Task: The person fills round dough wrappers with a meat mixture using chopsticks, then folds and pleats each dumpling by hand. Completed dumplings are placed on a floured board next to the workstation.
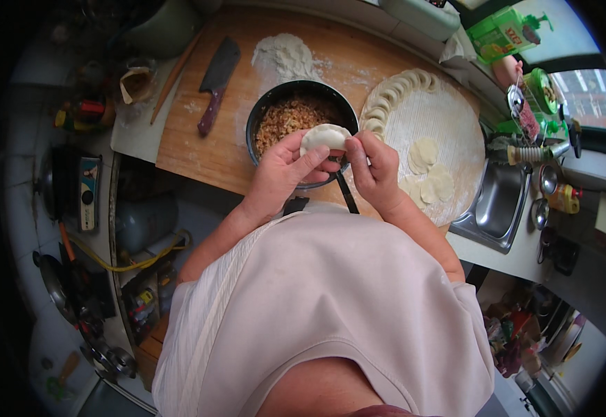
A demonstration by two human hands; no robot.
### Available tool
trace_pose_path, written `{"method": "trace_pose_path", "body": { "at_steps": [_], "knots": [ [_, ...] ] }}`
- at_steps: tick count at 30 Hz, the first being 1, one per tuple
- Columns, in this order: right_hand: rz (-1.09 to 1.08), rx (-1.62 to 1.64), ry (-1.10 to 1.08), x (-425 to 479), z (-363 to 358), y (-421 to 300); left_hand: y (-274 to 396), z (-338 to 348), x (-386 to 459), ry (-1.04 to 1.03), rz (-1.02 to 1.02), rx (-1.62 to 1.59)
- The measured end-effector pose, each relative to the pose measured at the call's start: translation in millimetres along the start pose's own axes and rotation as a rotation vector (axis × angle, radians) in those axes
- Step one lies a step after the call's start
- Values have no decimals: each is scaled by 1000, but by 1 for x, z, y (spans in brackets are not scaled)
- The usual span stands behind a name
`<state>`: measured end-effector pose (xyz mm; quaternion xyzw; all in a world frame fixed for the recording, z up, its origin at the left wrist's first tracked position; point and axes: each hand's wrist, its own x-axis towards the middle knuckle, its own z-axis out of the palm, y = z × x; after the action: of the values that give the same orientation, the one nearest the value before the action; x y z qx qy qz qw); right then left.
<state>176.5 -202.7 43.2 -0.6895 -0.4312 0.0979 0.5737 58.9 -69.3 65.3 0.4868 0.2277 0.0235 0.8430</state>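
A folded dumpling (324,138) rests in the fingers of my left hand (292,167), with the thumb against its near side. My right hand (371,162) pinches its right end between thumb and bent forefinger. Both hands are above the near rim of a dark pan (277,94) holding minced filling (295,117). The pan's black handle (347,193) points toward my body. On the right, a round floured board (412,114) carries a curved row of finished dumplings (378,109) and several flat dough wrappers (435,182).
A cleaver (219,78) and a rolling pin (175,78) lie left of the pan. Behind it is a heap of flour (287,57) on the wooden board (188,140). A steel sink (501,203) is at the right, near a green pump bottle (506,34).
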Motion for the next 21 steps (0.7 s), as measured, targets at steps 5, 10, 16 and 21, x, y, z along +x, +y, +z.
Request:
{"method": "trace_pose_path", "body": {
  "at_steps": [5, 10, 16, 21],
  "knots": [
    [174, 282, -180, 0, -13, 6, 2, -3, -1, -34, -11, 32],
    [49, 100, -102, 4, -5, -2, 1, -2, -2, -83, -49, 9],
    [71, 102, -108, 3, -10, -5, 1, -1, -4, -55, -36, 39],
    [-47, -10, -28, 2, -4, -6, 1, 0, -4, -51, -33, -32]
  ]
}}
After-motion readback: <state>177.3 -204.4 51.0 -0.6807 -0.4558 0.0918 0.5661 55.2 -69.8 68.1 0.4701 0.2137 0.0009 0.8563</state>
